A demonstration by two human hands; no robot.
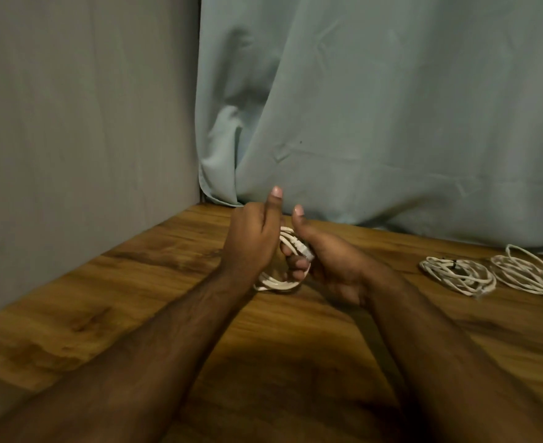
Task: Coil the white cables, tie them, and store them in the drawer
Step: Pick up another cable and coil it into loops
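A coiled white cable point(276, 284) hangs between my two hands above the wooden table point(136, 282). My left hand point(252, 241) grips the coil from the left, thumb pointing up. My right hand point(331, 260) holds the coil from the right, its fingers curled round the loops near a white connector point(303, 249), thumb raised. Much of the coil is hidden behind my fingers. Two more white cable coils lie on the table at the right: one point(459, 274) carries a dark tie, the other point(526, 271) lies at the frame's edge. No drawer is in view.
A grey wall point(81, 123) bounds the table on the left. A pale blue-green curtain point(375, 107) hangs behind the table's far edge. Bare wood stretches in front of my forearms.
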